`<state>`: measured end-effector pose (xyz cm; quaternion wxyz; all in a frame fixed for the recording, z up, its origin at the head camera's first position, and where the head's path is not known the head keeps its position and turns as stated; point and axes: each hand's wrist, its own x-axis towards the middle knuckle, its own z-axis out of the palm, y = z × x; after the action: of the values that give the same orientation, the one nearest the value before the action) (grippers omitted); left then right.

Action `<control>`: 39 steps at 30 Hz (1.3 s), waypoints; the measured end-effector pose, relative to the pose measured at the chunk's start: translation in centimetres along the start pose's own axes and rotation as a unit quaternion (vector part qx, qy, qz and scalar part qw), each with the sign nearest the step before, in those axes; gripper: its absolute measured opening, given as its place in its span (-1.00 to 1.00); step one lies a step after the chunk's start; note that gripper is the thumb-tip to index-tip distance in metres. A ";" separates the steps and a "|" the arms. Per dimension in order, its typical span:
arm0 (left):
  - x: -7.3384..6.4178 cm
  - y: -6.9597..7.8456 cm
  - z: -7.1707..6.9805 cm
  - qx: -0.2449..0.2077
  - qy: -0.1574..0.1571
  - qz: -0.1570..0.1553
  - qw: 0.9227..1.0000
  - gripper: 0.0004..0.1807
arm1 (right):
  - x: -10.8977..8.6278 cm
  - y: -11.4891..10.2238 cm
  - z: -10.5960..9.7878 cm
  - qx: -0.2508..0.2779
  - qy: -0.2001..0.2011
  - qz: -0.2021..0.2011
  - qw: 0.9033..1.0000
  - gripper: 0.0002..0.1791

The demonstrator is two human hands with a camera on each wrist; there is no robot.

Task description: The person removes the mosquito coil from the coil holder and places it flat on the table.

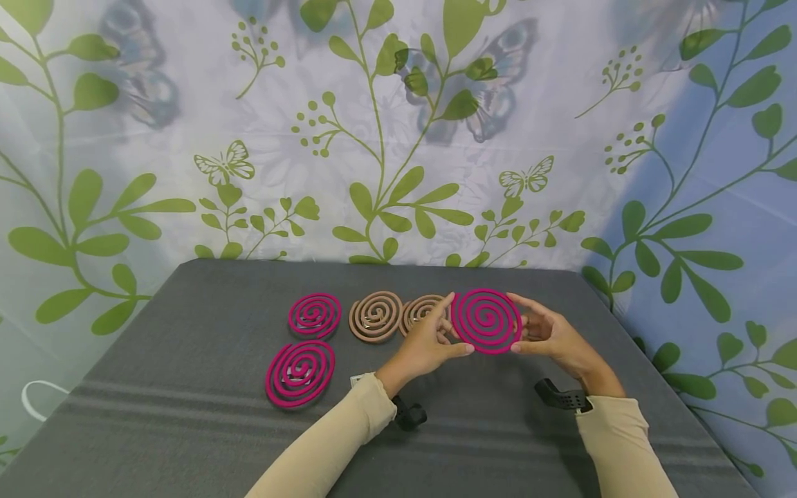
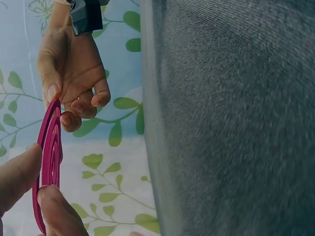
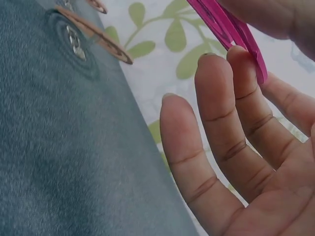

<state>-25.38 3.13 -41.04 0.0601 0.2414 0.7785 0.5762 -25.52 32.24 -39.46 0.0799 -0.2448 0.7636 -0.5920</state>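
A pink mosquito coil [image 1: 488,319] is held up above the table with its spiral facing the head camera. My left hand [image 1: 428,344] pinches its left edge between thumb and fingers. On the opposite edge, my right hand [image 1: 556,340] holds it the same way. Seen almost edge-on in the left wrist view, the pink coil [image 2: 49,162] spans the gap between both hands. In the right wrist view only part of the coil [image 3: 246,42] shows, and several right fingers are extended below it. Behind my left hand lies a brown mosquito coil [image 1: 416,312], partly covered by the fingers.
Another brown coil [image 1: 367,333] is just left of that one. Further left are an upper pink coil [image 1: 316,296] and a lower pink coil [image 1: 281,401]. Small metal stands show beneath the coils. Grey cloth covers the table [image 1: 187,415], and a leaf-patterned curtain [image 1: 280,180] hangs behind.
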 end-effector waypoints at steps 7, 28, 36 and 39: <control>0.7 -0.6 1.3 -0.029 0.010 -0.024 0.999 0.09 | -0.3 1.1 -0.6 0.014 0.021 0.022 0.999 0.02; 2.1 -1.2 4.1 -0.038 0.040 -0.081 0.995 0.08 | -1.1 5.6 -2.1 0.177 0.016 0.031 0.984 -0.24; 2.7 -1.8 5.0 -0.045 0.056 -0.097 0.993 0.03 | -1.3 6.3 -2.2 0.204 0.027 0.054 0.977 -0.33; 2.9 -1.8 5.3 -0.051 0.059 -0.108 0.991 0.02 | -1.5 6.3 -2.2 0.204 0.041 0.075 0.975 -0.37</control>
<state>-26.47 8.62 -43.89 0.0883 0.1179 0.7721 0.6181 -26.94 35.99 -45.05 0.1410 -0.1412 0.6452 -0.7375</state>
